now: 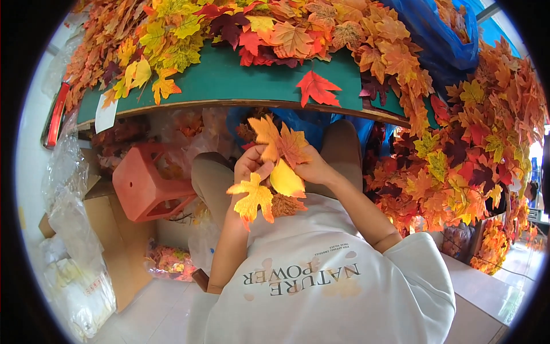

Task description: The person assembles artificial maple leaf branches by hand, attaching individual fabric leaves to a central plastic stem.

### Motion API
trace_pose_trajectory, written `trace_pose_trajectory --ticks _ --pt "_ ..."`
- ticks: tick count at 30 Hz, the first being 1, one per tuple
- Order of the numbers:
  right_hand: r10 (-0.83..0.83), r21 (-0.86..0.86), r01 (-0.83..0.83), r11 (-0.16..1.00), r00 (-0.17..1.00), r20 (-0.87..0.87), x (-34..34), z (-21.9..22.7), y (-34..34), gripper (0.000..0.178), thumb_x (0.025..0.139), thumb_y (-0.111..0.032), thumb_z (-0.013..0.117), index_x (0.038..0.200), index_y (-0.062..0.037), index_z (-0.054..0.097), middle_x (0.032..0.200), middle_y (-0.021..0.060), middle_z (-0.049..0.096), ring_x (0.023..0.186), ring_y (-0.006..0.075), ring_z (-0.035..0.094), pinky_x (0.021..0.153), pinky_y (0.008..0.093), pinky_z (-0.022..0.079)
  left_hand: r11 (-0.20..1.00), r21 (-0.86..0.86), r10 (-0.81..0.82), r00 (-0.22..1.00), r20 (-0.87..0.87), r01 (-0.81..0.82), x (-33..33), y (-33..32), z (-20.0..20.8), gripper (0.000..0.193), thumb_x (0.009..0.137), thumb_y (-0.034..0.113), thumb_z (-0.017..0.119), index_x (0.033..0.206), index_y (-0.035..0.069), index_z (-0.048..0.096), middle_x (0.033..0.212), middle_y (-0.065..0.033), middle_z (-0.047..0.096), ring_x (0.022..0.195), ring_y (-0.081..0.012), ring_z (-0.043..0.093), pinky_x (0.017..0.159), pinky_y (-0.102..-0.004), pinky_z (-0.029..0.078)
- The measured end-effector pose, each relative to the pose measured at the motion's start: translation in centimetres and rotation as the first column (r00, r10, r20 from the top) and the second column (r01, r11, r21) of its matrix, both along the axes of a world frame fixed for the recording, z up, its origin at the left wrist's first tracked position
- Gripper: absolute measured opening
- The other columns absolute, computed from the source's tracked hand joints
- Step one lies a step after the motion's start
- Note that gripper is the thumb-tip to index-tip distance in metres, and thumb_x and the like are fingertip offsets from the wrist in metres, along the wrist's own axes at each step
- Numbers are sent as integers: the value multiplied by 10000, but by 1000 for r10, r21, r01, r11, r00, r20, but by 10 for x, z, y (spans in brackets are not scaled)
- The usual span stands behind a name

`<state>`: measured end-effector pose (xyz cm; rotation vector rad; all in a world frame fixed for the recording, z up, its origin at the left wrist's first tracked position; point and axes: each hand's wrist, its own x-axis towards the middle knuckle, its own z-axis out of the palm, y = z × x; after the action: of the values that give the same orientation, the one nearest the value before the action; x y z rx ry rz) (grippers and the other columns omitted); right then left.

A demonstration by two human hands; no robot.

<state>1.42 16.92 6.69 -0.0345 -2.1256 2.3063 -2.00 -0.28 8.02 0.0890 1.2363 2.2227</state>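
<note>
Left hand and right hand pinch, close together, a small bunch of yellow and orange maple-shaped artificial leaves, on the near side of the green, wood-edged surface heaped with red, orange and yellow artificial foliage. Arranging the bunch seems the step in hand; the next move likely calls for one steady grip while the other adjusts
</note>
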Motion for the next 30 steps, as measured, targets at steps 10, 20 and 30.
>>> trace_pose_trajectory --ticks 10,20,30 --pt "8 395 69 916 982 -189 -18 36 43 86 831 -37 603 894 -1 649 784 38 584 747 102 552 651 237 444 533 -689 -441 534 -721 -491 -11 -3 28 164 679 75 706 771 57 571 756 -56 564 726 -250 572 626 -345 462" --pt "-48 446 111 888 987 -150 -16 32 34 109 804 -60 619 891 -14 666 786 81 607 702 169 592 635 271 466 661 -637 -281 657 -699 -395 -7 1 18 329 624 96 762 879 2 577 859 -110 549 818 -280 565 683 -340 462" --pt "11 381 -25 924 999 39 -26 35 42 117 834 -57 603 899 17 665 797 59 664 698 98 611 621 224 480 713 -566 -206 647 -734 -415 -10 -11 13 213 739 17 673 941 -24 621 848 -111 596 795 -223 592 695 -301 468"
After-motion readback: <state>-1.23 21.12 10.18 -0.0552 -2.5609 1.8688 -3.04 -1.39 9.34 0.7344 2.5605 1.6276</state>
